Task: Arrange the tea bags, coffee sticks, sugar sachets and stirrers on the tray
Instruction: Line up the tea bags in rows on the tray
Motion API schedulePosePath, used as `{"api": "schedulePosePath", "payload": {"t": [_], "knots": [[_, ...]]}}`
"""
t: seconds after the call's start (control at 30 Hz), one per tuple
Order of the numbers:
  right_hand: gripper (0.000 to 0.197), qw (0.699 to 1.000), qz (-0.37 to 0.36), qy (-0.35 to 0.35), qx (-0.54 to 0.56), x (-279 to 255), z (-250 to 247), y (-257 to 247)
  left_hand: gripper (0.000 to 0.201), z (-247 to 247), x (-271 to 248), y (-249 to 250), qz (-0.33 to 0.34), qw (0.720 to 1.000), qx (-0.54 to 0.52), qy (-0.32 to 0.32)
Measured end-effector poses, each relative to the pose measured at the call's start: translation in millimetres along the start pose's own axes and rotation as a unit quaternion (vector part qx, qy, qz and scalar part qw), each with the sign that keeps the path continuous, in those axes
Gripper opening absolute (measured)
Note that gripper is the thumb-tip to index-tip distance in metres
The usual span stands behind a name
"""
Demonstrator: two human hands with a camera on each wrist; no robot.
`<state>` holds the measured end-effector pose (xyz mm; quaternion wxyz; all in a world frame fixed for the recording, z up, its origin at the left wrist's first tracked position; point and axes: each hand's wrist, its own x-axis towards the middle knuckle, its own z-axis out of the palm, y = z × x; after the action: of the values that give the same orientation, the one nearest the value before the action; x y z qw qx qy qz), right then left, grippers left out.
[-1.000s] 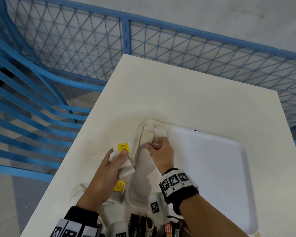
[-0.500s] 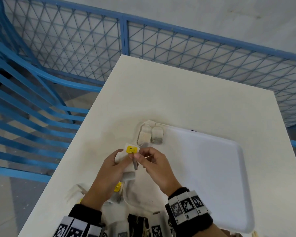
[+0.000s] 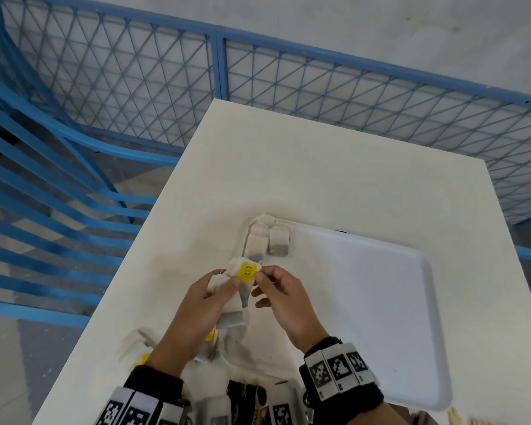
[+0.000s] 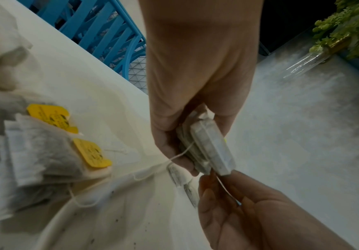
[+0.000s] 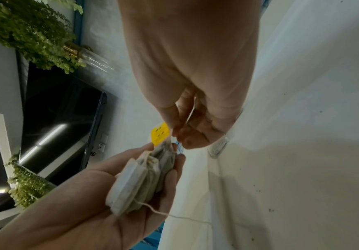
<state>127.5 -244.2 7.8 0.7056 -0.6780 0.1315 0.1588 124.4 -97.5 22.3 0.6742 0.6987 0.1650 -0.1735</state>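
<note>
My left hand (image 3: pixel 224 286) grips a small stack of paper tea bags (image 3: pixel 233 305) just above the white tray's (image 3: pixel 365 302) near-left edge. A yellow tag (image 3: pixel 247 270) sits on top of the stack. My right hand (image 3: pixel 259 279) pinches the top edge of the front bag beside that tag. In the right wrist view the pinch (image 5: pixel 177 135) is next to the yellow tag (image 5: pixel 160 133), above the stack (image 5: pixel 144 177). In the left wrist view the stack (image 4: pixel 206 148) trails a string. Three tea bags (image 3: pixel 269 240) lie in the tray's far-left corner.
Loose tea bags (image 4: pixel 46 152) with yellow tags lie on the white table (image 3: pixel 319 167) at its front left. Dark sachets (image 3: pixel 246 394) sit at the near edge, and wooden stirrers (image 3: pixel 454 417) show at the bottom right. A blue mesh fence (image 3: pixel 218 62) surrounds the table.
My right hand left the tea bags in the tray's corner and came back to the stack. My left hand raised the stack toward it.
</note>
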Motion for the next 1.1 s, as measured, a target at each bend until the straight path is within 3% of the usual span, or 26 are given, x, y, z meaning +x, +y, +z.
{"api": "schedulePosePath", "payload": {"t": [0.13, 0.27, 0.5, 0.67, 0.83, 1.03, 1.1], "knots": [[0.017, 0.999, 0.019, -0.039, -0.003, -4, 1, 1, 0.014, 0, -2, 1, 0.006, 1.000, -0.025, -0.010], [0.004, 0.999, 0.026, -0.018, 0.015, -1, -4, 1, 0.017, 1, -4, 0, 0.000, 0.999, -0.027, -0.021], [0.014, 0.994, 0.041, 0.030, 0.096, 9, -18, -3, 0.012, -5, 0, -4, 0.012, 1.000, -0.026, 0.011], [0.006, 0.991, 0.058, 0.118, 0.034, 26, -39, 0, 0.011, -13, 1, -8, 0.010, 0.999, -0.044, 0.024], [0.028, 0.979, 0.040, 0.177, -0.095, 46, -47, 8, 0.011, -14, 2, -10, 0.011, 0.999, -0.049, 0.020], [0.029, 0.973, 0.006, 0.195, -0.121, 57, -39, 15, 0.029, -12, 1, -9, 0.025, 0.999, -0.036, 0.009], [0.028, 0.971, -0.004, 0.199, -0.131, 58, -37, 17, 0.021, -11, 1, -8, 0.025, 0.999, -0.033, 0.012]]}}
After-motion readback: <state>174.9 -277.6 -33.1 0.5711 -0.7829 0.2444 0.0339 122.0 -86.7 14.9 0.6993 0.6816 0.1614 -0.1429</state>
